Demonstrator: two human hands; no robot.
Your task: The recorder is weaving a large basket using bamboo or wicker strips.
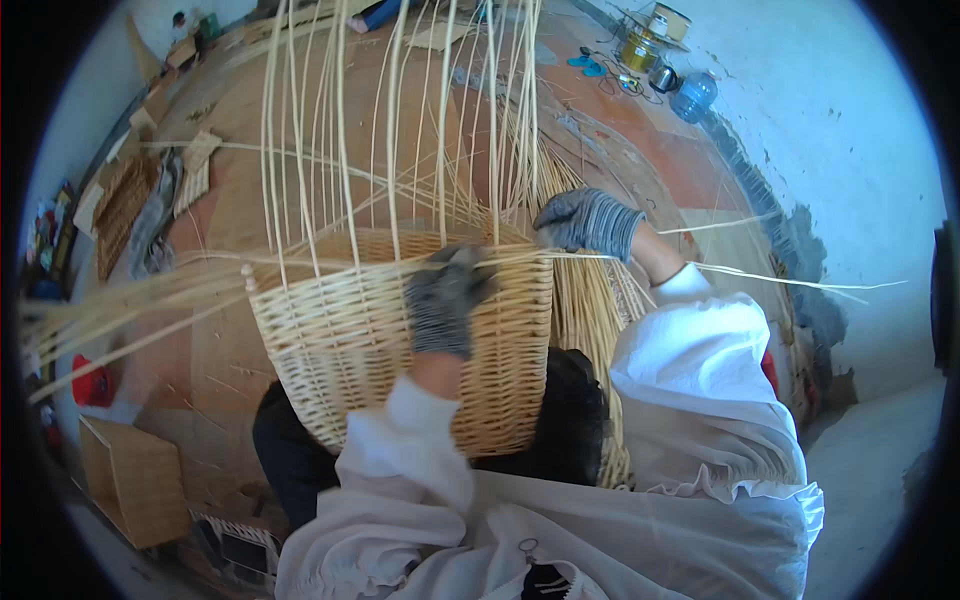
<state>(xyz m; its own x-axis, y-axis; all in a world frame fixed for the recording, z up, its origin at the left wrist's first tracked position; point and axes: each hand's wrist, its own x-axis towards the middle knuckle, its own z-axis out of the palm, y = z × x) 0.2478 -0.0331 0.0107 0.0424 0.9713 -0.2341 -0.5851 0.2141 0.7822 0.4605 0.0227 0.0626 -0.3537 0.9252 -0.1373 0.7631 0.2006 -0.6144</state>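
A half-woven wicker basket (350,345) sits between my knees, with tall pale stakes (443,130) rising from its rim. My left hand (450,300), in a grey glove, is closed over the near rim, its fingers bent around the top weave and slightly blurred. At the basket's far right corner is my right hand (590,222), in a striped grey glove. Its fingers are curled closed around a thin wicker strand, though the fingertips are partly hidden. Loose strand ends (800,280) stick out to the right past my right wrist.
A bundle of long wicker rods (580,320) lies along the basket's right side. More rods (130,310) reach out left. A wooden box (135,480) stands at lower left. Near the right wall are a blue water jug (694,98), a kettle (662,77) and slippers (588,65).
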